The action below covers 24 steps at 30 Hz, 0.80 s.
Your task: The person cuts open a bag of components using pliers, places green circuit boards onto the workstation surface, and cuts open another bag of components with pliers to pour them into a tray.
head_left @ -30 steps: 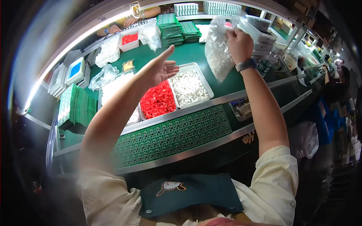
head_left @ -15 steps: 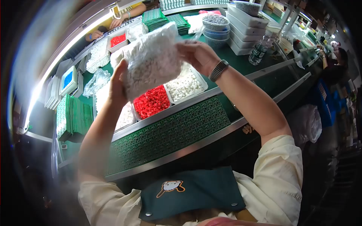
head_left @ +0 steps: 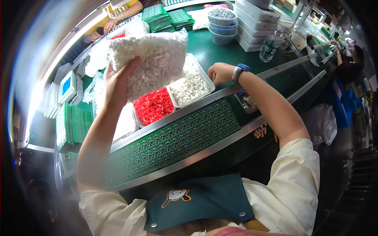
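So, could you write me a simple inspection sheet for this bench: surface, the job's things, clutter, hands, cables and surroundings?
Surface: green worktop, edged with metal rails.
Job's things: clear bag of white pieces, raised over trays of red pieces and white pieces; a circuit board sheet lies nearest the person.
Clutter: upright circuit boards at the left; stacked tubs, white boxes and a bottle toward the back.
Hands: left hand grips the bag; right hand is near the white pieces, contents unclear.
Cables: nothing clearly seen.
Surroundings: another person's hand beyond the worktop; a person far right.
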Each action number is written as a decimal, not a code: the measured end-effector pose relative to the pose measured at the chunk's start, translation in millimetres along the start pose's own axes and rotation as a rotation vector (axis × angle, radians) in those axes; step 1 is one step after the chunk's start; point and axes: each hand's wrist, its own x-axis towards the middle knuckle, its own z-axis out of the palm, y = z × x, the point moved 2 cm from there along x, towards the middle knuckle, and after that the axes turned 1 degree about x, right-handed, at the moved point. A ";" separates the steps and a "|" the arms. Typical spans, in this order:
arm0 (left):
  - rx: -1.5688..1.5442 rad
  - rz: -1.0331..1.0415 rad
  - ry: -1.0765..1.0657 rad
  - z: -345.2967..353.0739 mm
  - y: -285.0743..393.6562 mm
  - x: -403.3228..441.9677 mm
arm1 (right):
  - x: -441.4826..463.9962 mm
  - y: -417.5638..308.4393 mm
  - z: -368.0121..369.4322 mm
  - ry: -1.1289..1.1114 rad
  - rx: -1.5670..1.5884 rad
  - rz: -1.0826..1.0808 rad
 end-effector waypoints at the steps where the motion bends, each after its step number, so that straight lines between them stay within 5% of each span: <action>1: 0.002 -0.004 -0.004 3.5 1.1 0.8 | 2.3 -0.9 3.8 -0.039 -0.001 0.031; 16: 0.086 0.087 0.052 14.7 28.6 -4.6 | 18.7 0.9 13.3 -0.077 -0.223 0.052; 19: 0.071 0.072 0.044 9.5 15.0 -2.8 | 10.0 0.1 -7.3 0.040 -0.061 0.111; 21: 0.062 0.063 0.047 6.7 4.3 -0.8 | -9.4 -21.2 -30.8 0.467 0.142 -0.036; 24: -0.005 0.082 0.019 10.5 -9.7 4.4 | -25.0 -64.3 -32.6 0.257 0.376 -0.103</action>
